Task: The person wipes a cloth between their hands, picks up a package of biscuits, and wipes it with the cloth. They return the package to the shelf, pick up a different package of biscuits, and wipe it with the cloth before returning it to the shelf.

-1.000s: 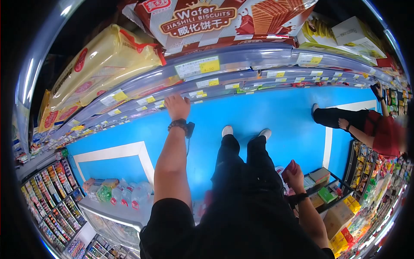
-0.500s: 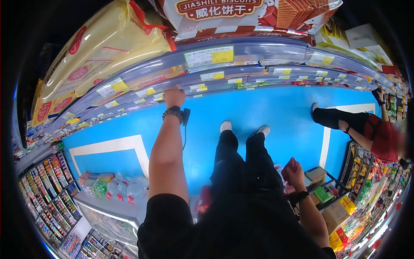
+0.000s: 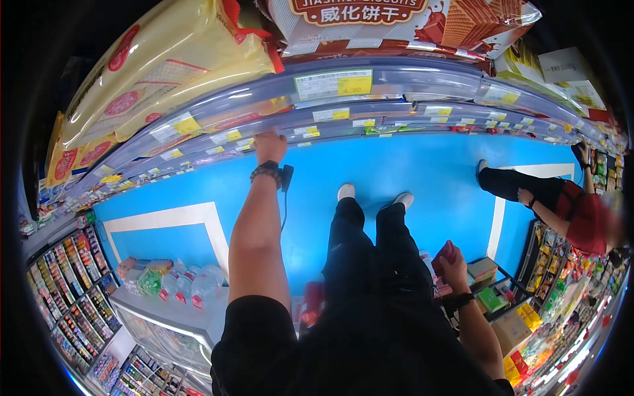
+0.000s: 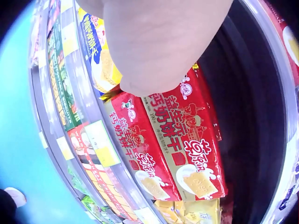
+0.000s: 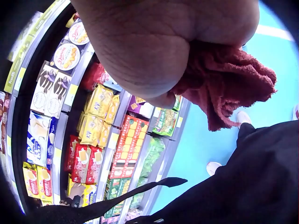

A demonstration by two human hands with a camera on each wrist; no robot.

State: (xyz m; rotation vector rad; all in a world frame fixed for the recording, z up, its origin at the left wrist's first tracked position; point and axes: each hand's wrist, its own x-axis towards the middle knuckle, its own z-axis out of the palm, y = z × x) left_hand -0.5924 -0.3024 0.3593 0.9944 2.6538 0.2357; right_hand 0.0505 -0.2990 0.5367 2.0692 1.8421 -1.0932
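Left hand (image 3: 269, 146) is reaching into a shelf (image 3: 370, 105) at 12 o'clock in the head view. Grip state: cannot tell. The left wrist view shows only the back of the hand (image 4: 154, 42), hovering over or touching the top edge of the red biscuit packs (image 4: 182, 140); fingers are hidden.

The packs stand side by side in a row, faces out, behind the shelf's clear rail (image 4: 100, 144), with a yellow-blue pack (image 4: 100, 56) at 11 o'clock and yellow packs (image 4: 187, 212) at 6.

Handling, my read: light, glossy film wrap, so slippery on the flat faces. Contents are brittle biscuits; squeezing the middle would likely crack them. Better to pinch across the narrow sides near the top end, or hook the crimped seam, and lift clear of the rail before pulling out.

Right hand (image 3: 452, 264) hangs at 4 o'clock by the hip, closed around a red cloth (image 5: 224, 88): soft, limp, no handling worries.

Another person (image 3: 568, 204) crouches at 3 o'clock on the blue floor (image 3: 409, 165).
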